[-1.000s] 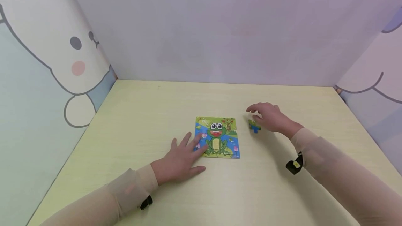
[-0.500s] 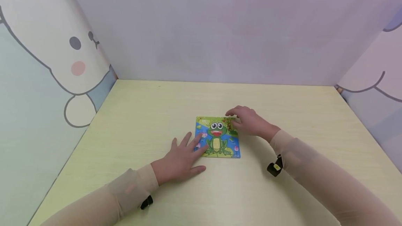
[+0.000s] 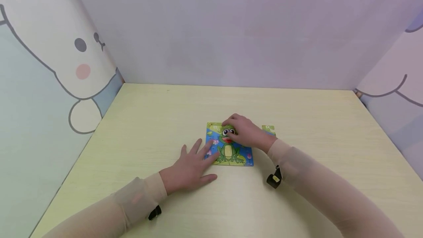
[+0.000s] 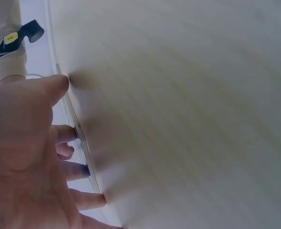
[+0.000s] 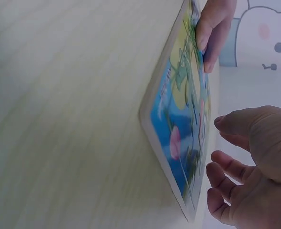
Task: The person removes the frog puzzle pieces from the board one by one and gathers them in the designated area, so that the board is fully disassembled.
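A square frog jigsaw puzzle (image 3: 228, 152) lies flat on the table in the head view. My left hand (image 3: 186, 168) has its fingers spread, two of them resting on the puzzle's left side and the thumb on the table. Over the puzzle's upper right part is my right hand (image 3: 246, 132), hiding that corner. In the right wrist view the right hand (image 5: 259, 167) has loosely bent fingers beside the puzzle (image 5: 176, 138), thumb apart from them, with nothing seen between. A loose puzzle piece (image 3: 268, 128), green and blue, lies to the right, partly hidden by the right wrist.
The pale wooden table (image 3: 165, 109) ends at a plain back wall (image 3: 224, 36). Side walls with cartoon animals (image 3: 89, 54) stand at left and right. Each wrist wears a black camera strap (image 3: 274, 180).
My right hand has moved left from beside the loose piece to over the puzzle's upper right part. The loose piece stays on the table. My left hand has not moved.
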A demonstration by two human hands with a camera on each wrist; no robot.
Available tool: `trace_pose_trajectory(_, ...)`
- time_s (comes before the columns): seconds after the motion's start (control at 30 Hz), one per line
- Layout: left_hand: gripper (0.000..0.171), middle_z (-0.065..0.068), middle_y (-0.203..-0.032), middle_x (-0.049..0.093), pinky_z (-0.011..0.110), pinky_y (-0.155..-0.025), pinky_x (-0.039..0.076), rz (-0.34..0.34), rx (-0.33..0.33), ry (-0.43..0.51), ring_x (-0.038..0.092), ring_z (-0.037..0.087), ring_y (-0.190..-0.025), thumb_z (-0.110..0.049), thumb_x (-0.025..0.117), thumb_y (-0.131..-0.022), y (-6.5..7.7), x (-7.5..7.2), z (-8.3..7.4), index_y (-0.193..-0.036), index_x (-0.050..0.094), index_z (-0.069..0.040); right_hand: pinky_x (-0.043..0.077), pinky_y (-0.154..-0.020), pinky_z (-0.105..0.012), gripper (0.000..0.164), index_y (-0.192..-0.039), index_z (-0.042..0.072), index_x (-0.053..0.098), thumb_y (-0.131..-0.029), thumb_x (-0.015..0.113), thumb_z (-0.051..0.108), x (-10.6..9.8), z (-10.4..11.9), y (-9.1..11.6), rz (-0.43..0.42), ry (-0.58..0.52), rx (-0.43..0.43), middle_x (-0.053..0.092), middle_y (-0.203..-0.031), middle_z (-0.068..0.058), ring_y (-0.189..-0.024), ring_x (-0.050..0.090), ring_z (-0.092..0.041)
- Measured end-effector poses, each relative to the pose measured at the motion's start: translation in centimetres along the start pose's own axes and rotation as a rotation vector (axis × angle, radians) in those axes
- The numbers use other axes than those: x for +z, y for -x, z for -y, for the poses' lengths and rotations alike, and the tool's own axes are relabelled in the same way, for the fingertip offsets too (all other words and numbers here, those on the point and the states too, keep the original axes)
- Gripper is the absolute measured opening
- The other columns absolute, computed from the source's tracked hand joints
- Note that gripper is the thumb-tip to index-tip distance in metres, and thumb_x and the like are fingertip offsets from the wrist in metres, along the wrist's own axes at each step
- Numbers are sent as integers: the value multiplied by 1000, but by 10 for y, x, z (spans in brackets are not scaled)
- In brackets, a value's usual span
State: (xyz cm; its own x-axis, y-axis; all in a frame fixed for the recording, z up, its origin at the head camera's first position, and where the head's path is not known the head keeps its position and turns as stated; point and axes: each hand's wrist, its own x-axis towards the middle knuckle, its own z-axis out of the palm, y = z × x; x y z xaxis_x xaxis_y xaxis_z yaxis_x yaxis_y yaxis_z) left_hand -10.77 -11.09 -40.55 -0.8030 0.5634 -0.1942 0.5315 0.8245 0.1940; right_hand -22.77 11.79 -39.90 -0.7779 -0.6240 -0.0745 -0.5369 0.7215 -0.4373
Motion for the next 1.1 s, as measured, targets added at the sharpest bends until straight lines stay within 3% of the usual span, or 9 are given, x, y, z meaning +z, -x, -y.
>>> trace_pose_trajectory(0.53,65,17,-173,26,82,-105,36,-4,1,-6,27,52,-155,-55,55,-105,0,0,0,-160,44,-23,52,-104,-50,32,-133,12,69,-102,68,22,14,8,-8,-10,45,-1,59,-135,-14,-114,61,-30)
trace_pose_trajectory(1.1,64,16,-173,26,82,-104,36,-10,2,-2,28,52,-155,-54,56,-104,0,2,1,-159,45,-23,51,-104,-50,31,-131,11,67,-102,66,22,9,12,-16,60,14,83,55,-136,-13,-116,58,-29)
